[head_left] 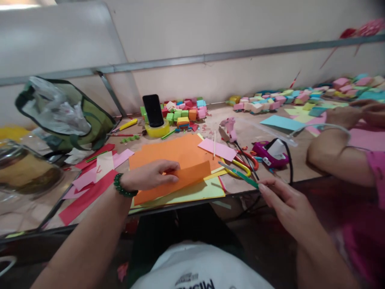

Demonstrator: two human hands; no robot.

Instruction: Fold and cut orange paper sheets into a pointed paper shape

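Observation:
My left hand (156, 174), wearing a green bead bracelet, is closed on a folded-up flap of orange paper (186, 176) near the table's front edge. Under it lie a larger orange sheet (168, 148) and pale yellow-green sheets (192, 192). Between the thumb and fingers of my right hand (288, 200) is a slim green craft knife (245, 178), its thin tip directed left toward the paper. A pink paper piece (218, 149) with a thin white stick (214, 144) lies just beyond that tip. Scissors with red and yellow handles (240, 166) rest beneath the knife.
Behind stand a phone (152, 110) on a yellow tape roll (158, 129) and many small paper cubes (183, 114). A pink glue gun (230, 129) and purple device (270, 154) are to the right, near another person's arm (333, 144). A green bag (72, 112) stands left.

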